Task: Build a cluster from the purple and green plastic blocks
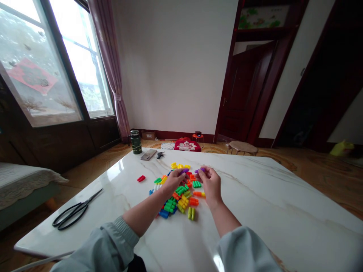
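Over the far side of a pile of bright plastic toy blocks (pixel 170 205), both my hands are raised a little above the table. My left hand (pixel 176 178) pinches a small purple block (pixel 185 170) between thumb and fingertips. A second purple block (pixel 199 170) is held the same way in my right hand (pixel 210 181). The two purple pieces point toward each other with a gap between them. Green, yellow, orange, blue, red and white pieces lie under and around my hands, several of them joined side by side. My left forearm hides part of the pile.
Black-handled scissors (pixel 76 212) lie at the left of the white marble-patterned table (pixel 272 211). A red block (pixel 141 178) sits apart, left of the pile. Along the far edge are a dark green flask (pixel 136 142), a phone (pixel 148 154) and keys (pixel 160 155).
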A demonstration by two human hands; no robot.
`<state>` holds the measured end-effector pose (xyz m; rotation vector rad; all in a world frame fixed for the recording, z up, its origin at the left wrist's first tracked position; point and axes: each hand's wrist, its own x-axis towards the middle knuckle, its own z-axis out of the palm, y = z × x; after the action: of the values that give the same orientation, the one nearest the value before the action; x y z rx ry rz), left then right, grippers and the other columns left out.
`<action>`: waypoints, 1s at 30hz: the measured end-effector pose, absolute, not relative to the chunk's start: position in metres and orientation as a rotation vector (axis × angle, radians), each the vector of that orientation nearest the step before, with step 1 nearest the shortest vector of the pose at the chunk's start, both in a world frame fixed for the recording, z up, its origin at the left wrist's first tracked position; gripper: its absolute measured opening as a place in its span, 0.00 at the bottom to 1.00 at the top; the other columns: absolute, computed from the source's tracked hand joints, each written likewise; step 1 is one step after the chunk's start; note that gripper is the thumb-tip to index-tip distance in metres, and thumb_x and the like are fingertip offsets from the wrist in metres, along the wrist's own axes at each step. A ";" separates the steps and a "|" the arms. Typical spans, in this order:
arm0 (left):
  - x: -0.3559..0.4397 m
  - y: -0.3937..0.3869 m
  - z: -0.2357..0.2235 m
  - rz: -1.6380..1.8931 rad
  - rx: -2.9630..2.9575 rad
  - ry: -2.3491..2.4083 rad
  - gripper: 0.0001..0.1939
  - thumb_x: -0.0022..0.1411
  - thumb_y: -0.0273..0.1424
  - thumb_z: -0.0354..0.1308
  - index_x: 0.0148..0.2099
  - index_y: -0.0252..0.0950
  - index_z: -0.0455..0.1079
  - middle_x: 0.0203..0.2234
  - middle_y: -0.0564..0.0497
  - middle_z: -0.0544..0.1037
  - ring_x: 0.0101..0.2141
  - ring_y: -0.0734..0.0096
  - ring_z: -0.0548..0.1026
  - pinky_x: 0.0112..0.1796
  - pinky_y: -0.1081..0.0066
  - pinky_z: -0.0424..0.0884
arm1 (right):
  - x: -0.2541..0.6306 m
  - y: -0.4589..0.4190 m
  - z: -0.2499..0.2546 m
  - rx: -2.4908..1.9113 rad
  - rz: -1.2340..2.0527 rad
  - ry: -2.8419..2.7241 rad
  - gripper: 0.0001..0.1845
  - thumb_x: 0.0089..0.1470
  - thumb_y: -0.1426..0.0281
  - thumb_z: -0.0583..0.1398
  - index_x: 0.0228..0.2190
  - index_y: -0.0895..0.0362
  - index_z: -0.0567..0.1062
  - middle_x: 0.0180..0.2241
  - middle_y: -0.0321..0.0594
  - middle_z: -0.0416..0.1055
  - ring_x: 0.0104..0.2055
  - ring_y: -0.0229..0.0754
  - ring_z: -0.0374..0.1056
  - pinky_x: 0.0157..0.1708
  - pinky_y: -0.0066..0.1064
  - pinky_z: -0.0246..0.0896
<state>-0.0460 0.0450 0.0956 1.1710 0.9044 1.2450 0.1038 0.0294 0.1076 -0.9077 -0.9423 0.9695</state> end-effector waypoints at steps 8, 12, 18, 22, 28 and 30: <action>-0.036 0.037 0.099 1.076 1.440 0.810 0.16 0.57 0.38 0.62 0.43 0.31 0.71 0.24 0.52 0.75 0.21 0.78 0.70 0.21 0.78 0.62 | 0.107 0.032 0.101 -0.977 0.986 -0.947 0.21 0.37 0.58 0.69 0.31 0.60 0.75 0.23 0.38 0.74 0.25 0.41 0.71 0.26 0.30 0.68; -0.034 0.034 0.107 1.046 1.574 0.856 0.12 0.60 0.38 0.58 0.36 0.33 0.68 0.22 0.52 0.76 0.17 0.79 0.70 0.18 0.78 0.59 | 0.108 0.031 0.108 -0.958 1.010 -0.990 0.22 0.35 0.57 0.70 0.29 0.60 0.77 0.22 0.36 0.74 0.22 0.38 0.68 0.25 0.29 0.66; -0.035 0.037 0.110 1.011 1.622 0.867 0.14 0.60 0.39 0.58 0.38 0.31 0.70 0.25 0.49 0.78 0.18 0.77 0.72 0.18 0.78 0.61 | 0.111 0.028 0.110 -0.996 1.097 -0.938 0.21 0.33 0.59 0.71 0.27 0.61 0.78 0.18 0.34 0.72 0.19 0.33 0.64 0.20 0.24 0.62; -0.032 0.042 0.105 1.268 1.301 0.870 0.24 0.52 0.39 0.67 0.48 0.33 0.70 0.32 0.47 0.80 0.25 0.74 0.76 0.26 0.75 0.69 | 0.109 0.027 0.113 -0.930 1.219 -0.707 0.17 0.36 0.63 0.72 0.27 0.59 0.76 0.19 0.34 0.73 0.20 0.34 0.67 0.21 0.25 0.67; -0.033 0.042 0.101 1.270 1.179 0.873 0.26 0.48 0.44 0.69 0.47 0.35 0.76 0.33 0.48 0.80 0.31 0.74 0.75 0.27 0.79 0.64 | 0.105 0.022 0.121 -1.009 1.346 -0.655 0.14 0.46 0.64 0.69 0.26 0.61 0.74 0.18 0.36 0.72 0.16 0.32 0.65 0.17 0.23 0.67; -0.033 0.041 0.102 1.280 1.143 0.852 0.25 0.48 0.45 0.68 0.45 0.35 0.78 0.31 0.48 0.79 0.30 0.75 0.74 0.27 0.80 0.63 | 0.102 0.019 0.121 -1.095 1.428 -0.728 0.15 0.50 0.62 0.66 0.25 0.62 0.74 0.16 0.36 0.71 0.13 0.31 0.61 0.12 0.21 0.62</action>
<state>-0.0330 0.0412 0.1019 1.1429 0.8519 1.2798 0.1021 0.0194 0.1205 -1.0950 -0.7276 1.4276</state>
